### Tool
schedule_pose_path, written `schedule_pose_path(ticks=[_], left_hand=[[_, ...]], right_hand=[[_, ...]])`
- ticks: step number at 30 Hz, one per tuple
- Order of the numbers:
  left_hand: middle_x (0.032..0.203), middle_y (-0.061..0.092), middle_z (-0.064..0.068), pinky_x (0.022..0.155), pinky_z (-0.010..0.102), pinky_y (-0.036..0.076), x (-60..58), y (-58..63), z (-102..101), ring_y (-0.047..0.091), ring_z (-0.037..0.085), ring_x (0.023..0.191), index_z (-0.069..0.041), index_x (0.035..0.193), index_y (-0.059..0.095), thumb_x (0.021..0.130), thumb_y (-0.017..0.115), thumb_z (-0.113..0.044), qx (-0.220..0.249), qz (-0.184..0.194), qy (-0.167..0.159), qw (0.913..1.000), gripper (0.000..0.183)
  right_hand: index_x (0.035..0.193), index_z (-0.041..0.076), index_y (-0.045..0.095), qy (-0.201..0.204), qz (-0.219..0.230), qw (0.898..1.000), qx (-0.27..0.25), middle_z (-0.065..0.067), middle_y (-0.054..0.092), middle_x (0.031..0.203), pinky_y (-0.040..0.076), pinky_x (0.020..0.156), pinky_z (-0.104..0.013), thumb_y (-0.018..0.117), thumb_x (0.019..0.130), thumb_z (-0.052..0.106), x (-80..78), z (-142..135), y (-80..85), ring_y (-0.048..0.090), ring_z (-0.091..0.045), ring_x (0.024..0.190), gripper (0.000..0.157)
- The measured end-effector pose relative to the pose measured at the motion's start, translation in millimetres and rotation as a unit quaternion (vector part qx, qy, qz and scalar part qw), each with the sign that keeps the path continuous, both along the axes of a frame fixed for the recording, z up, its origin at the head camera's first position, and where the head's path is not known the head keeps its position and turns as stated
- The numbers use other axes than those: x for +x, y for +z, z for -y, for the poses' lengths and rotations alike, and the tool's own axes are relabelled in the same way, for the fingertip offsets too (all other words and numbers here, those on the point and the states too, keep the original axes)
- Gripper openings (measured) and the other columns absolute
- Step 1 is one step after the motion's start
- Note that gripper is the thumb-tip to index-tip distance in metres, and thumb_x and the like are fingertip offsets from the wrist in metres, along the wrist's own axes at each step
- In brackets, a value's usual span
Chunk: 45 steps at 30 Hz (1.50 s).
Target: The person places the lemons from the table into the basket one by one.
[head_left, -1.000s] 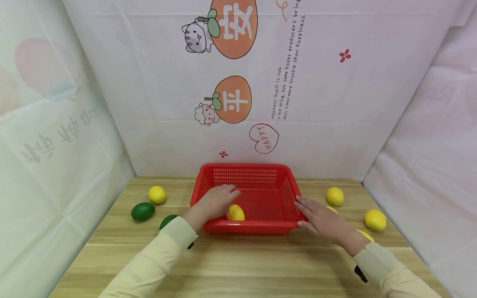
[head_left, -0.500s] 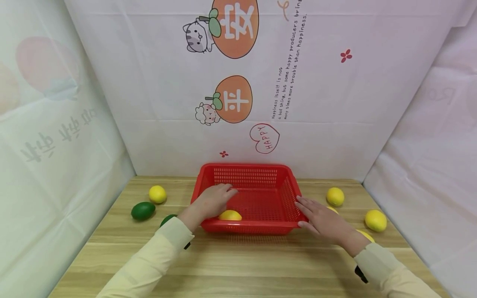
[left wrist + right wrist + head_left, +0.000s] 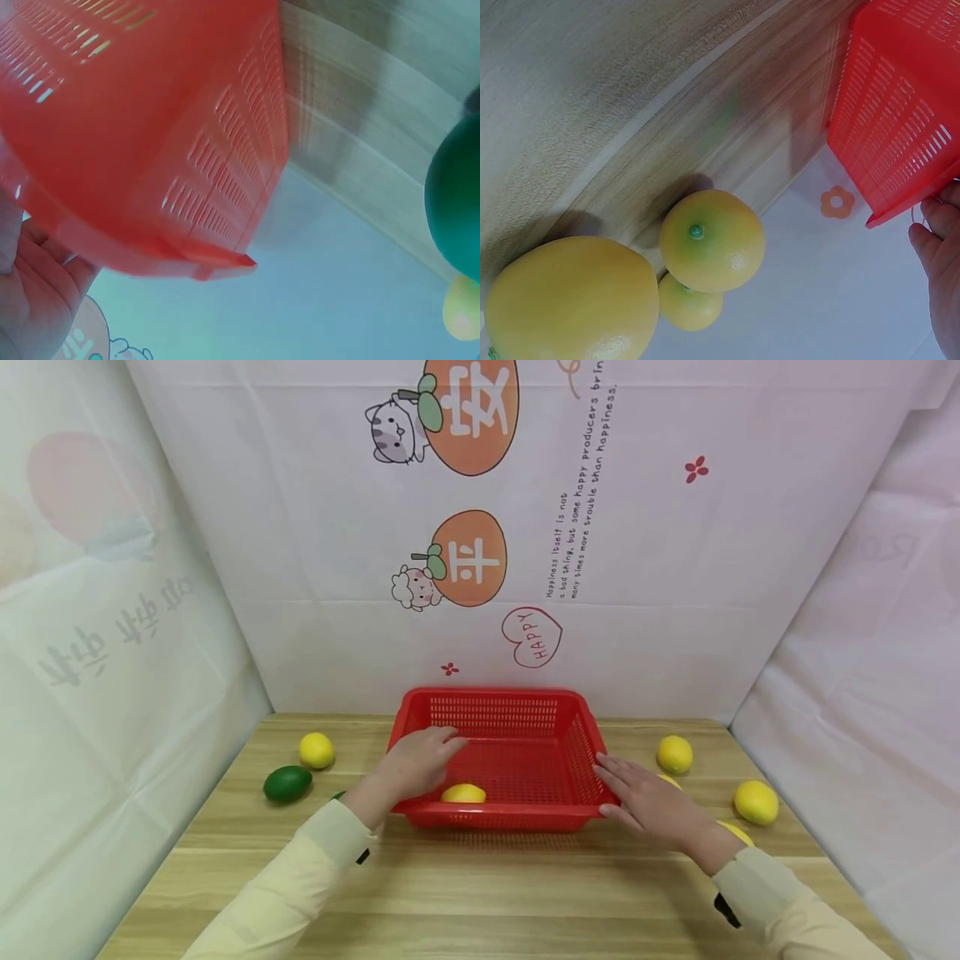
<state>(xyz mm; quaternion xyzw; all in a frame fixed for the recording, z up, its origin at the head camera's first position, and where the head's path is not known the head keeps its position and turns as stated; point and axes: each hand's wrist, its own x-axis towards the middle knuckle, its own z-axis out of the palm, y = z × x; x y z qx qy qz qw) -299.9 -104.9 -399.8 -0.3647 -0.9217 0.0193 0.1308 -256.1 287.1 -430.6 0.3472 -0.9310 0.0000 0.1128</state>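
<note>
A red plastic basket [image 3: 498, 814] with slotted walls stands against the back wall. Inside it, near the front left, lies a yellow lemon [image 3: 464, 793]. My left hand [image 3: 416, 762] reaches across the basket's left rim with relaxed fingers, left of the lemon and apart from it. At the opposite side, my right hand [image 3: 637, 793] has its fingers extended, with the fingertips right at the right rim. In the right wrist view, the thumb and fingers of the right hand [image 3: 946, 240] show beside the rim. Neither hand grips any fruit.
Left of the basket are a dark green oval fruit [image 3: 288, 784], a yellow fruit [image 3: 317, 751] and another green one mostly behind the left wrist. Several yellow fruits, among them one [image 3: 756, 802] near the right wall, lie on the wooden table [image 3: 495, 902].
My left hand has drawn back leftward, away from the lemon. The lemon has tipped over onto its side and shifted slightly left in the basket. My right hand has stayed in place.
</note>
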Motion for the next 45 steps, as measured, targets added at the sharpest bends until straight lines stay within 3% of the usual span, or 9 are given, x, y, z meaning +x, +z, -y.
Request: schedule_pose_path(ticks=[6,12,23,30,40,45], left_hand=[[0.123,0.061,0.009,0.093,0.034,0.051,2.4,5.2,7,0.06,0.022,0.109,-0.012,0.128,0.059,0.083,0.074,-0.013,0.004,-0.033,-0.02,0.9992,0.047],[0.123,0.061,0.012,0.092,0.037,0.051,7.3,12.7,14,0.059,0.025,0.109,-0.009,0.126,0.06,0.081,0.076,-0.013,0.019,-0.044,-0.029,0.9985,0.049],[0.13,0.057,0.015,0.095,0.04,0.05,17.7,25.8,34,0.056,0.029,0.117,-0.009,0.132,0.056,0.079,0.081,-0.016,0.037,-0.031,0.014,0.9987,0.059],[0.13,0.058,0.017,0.089,0.041,0.053,23.7,26.1,50,0.058,0.031,0.114,-0.007,0.131,0.057,0.075,0.084,-0.017,0.061,-0.039,0.039,0.9966,0.063],[0.12,0.062,0.013,0.079,0.039,0.057,32.1,25.2,75,0.063,0.026,0.1,-0.004,0.124,0.06,0.071,0.088,-0.02,0.094,-0.096,0.018,0.9907,0.063],[0.117,0.063,0.017,0.079,0.043,0.057,35.9,22.7,90,0.063,0.03,0.099,-0.003,0.122,0.061,0.07,0.088,-0.016,0.092,-0.111,0.028,0.9891,0.059]], right_hand=[[0.14,-0.002,0.049,0.003,-0.004,1.0,0.002,-0.019,0.043,0.147,0.04,0.104,-0.05,0.059,0.094,0.045,0.3,1,2.1,0.043,-0.036,0.132,0.066],[0.138,-0.004,0.051,0.017,-0.019,1.0,-0.01,-0.021,0.044,0.145,0.043,0.101,-0.052,0.06,0.094,0.044,-0.2,1,2.0,0.045,-0.039,0.129,0.065],[0.14,-0.003,0.048,0.004,0.006,1.0,0.0,-0.02,0.041,0.148,0.039,0.105,-0.051,0.057,0.095,0.045,0.2,2,3.7,0.041,-0.037,0.133,0.067],[0.138,-0.004,0.05,0.016,-0.016,1.0,-0.006,-0.022,0.044,0.145,0.041,0.103,-0.052,0.058,0.095,0.044,-0.4,2,2.1,0.044,-0.04,0.13,0.065],[0.14,-0.002,0.049,0.007,-0.004,1.0,-0.011,-0.02,0.042,0.147,0.04,0.103,-0.051,0.059,0.094,0.045,0.5,1,-0.6,0.042,-0.038,0.132,0.066],[0.141,-0.002,0.048,0.003,0.002,1.0,-0.008,-0.02,0.041,0.148,0.04,0.104,-0.051,0.059,0.094,0.044,0.3,0,-1.1,0.041,-0.037,0.133,0.066]])
